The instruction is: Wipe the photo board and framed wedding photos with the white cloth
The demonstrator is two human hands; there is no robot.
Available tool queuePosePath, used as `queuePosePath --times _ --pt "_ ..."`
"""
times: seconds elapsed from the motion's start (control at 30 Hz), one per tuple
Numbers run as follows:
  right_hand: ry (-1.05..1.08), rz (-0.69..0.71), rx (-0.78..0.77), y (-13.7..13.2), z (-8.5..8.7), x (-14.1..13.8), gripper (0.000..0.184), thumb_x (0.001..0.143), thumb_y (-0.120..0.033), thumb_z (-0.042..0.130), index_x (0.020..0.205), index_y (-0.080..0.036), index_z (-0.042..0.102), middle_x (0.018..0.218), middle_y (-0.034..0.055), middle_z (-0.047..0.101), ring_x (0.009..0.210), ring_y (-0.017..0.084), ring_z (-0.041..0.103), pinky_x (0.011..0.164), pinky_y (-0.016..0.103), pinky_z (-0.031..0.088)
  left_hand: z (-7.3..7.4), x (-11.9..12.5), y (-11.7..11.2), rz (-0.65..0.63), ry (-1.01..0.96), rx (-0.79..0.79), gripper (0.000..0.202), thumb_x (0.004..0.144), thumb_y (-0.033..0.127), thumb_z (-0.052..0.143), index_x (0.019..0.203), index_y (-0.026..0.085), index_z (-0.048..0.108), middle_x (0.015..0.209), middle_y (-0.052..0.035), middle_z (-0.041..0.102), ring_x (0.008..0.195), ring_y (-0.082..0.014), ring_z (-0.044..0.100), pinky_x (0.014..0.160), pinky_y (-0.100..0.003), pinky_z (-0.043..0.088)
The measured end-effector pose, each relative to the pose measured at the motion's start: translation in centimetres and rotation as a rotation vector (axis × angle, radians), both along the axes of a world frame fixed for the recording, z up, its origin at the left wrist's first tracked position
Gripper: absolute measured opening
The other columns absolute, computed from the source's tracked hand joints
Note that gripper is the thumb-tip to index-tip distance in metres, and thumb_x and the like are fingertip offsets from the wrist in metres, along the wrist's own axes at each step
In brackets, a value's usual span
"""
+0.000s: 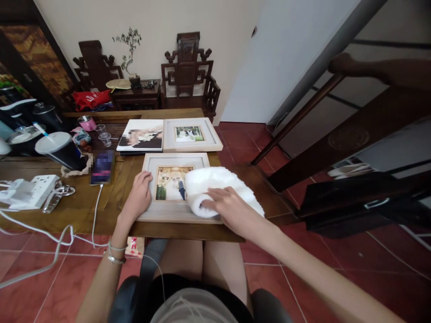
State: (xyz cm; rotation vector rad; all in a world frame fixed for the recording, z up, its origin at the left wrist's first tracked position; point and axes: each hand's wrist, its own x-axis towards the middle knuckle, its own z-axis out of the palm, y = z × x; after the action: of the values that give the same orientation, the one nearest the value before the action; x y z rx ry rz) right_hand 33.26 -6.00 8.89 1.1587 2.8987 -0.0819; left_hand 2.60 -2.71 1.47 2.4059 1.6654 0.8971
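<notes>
A light wooden picture frame lies flat before me at the table's front edge, with a photo of people outdoors inside it. My left hand grips the frame's left side, the fingers curled over its border. My right hand is closed on a fluffy white towel, bunched and partly rolled at its near end. The towel rests across the right part of the frame and hides it, along with a bit of the photo. Its far right end hangs past the frame over the table's edge.
Behind lie a second framed photo and a photo album. On the left are a phone on a charging cable, a lidded black cup, a power strip and a metal clip. A wooden chair stands right.
</notes>
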Motion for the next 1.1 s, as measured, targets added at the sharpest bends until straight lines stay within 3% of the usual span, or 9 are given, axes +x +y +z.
queuePosePath --times 0.1,0.2,0.37,0.5,0.63,0.8,0.97,1.1 --pt "0.004 -0.016 -0.027 -0.8 0.3 0.4 0.055 0.066 0.012 0.042 0.104 -0.017 0.067 0.117 0.0138 0.067 0.124 0.030 0.052 0.091 0.042 0.039 0.5 0.0 0.6 -0.039 0.006 -0.029 0.045 0.079 0.003 0.040 0.120 0.012 0.056 0.137 -0.0166 0.050 0.138 -0.0279 0.037 0.117 -0.054 0.032" --pt "0.021 -0.030 0.005 -0.1 0.5 0.2 0.054 0.067 0.011 0.042 0.105 -0.018 0.068 0.117 0.0138 0.067 0.123 0.030 0.052 0.090 0.042 0.041 0.5 -0.1 1.0 -0.093 -0.009 -0.084 0.050 0.084 0.007 0.037 0.133 0.013 0.050 0.150 -0.0160 0.040 0.145 -0.0263 0.029 0.120 -0.054 0.026" --pt "0.021 -0.149 0.237 4.0 -0.1 -1.2 0.046 0.081 0.006 0.042 0.113 -0.017 0.066 0.132 0.0177 0.060 0.125 0.032 0.050 0.091 0.044 0.041 -0.1 -0.1 1.0 -0.048 -0.042 -0.121 0.046 0.095 0.019 0.034 0.139 0.016 0.049 0.150 -0.0152 0.044 0.145 -0.0253 0.031 0.118 -0.053 0.028" --pt "-0.031 -0.100 0.234 6.2 -1.4 -1.6 0.035 0.087 -0.001 0.046 0.111 -0.017 0.067 0.126 0.0187 0.062 0.119 0.033 0.053 0.093 0.046 0.041 -0.2 -0.1 1.0 -0.027 -0.034 -0.133 0.046 0.097 0.024 0.034 0.140 0.014 0.048 0.150 -0.0165 0.044 0.145 -0.0258 0.031 0.118 -0.053 0.029" --pt "0.024 0.036 0.159 3.0 -1.9 -0.3 0.040 0.079 0.004 0.053 0.106 -0.021 0.069 0.116 0.0139 0.065 0.113 0.030 0.057 0.093 0.044 0.042 -0.2 -0.1 1.1 -0.029 -0.024 -0.115 0.046 0.098 0.025 0.035 0.139 0.010 0.048 0.148 -0.0178 0.046 0.144 -0.0258 0.034 0.119 -0.050 0.029" --pt "0.090 0.063 0.111 -2.7 0.3 0.0 0.036 0.077 0.006 0.052 0.094 -0.020 0.071 0.106 0.0122 0.069 0.097 0.028 0.064 0.081 0.041 0.048 -0.3 -0.2 1.3 -0.045 -0.076 -0.089 0.044 0.097 0.026 0.037 0.138 0.015 0.051 0.147 -0.0151 0.048 0.143 -0.0257 0.036 0.119 -0.052 0.030" --pt "0.094 0.117 0.124 -2.9 2.6 -5.0 0.023 0.087 -0.006 0.056 0.096 -0.020 0.072 0.102 0.0105 0.072 0.091 0.026 0.065 0.077 0.039 0.051 -0.4 -0.3 1.4 -0.042 -0.107 -0.113 0.045 0.097 0.027 0.038 0.138 0.014 0.051 0.146 -0.0151 0.050 0.143 -0.0261 0.036 0.119 -0.052 0.029" --pt "0.019 0.133 0.050 -2.1 0.6 -10.0 0.023 0.094 -0.013 0.050 0.101 -0.022 0.071 0.105 0.0109 0.070 0.101 0.028 0.062 0.083 0.042 0.050 -0.3 -0.4 1.3 -0.054 -0.099 -0.123 0.045 0.097 0.023 0.036 0.140 0.016 0.050 0.147 -0.0133 0.050 0.143 -0.0249 0.035 0.119 -0.053 0.029"
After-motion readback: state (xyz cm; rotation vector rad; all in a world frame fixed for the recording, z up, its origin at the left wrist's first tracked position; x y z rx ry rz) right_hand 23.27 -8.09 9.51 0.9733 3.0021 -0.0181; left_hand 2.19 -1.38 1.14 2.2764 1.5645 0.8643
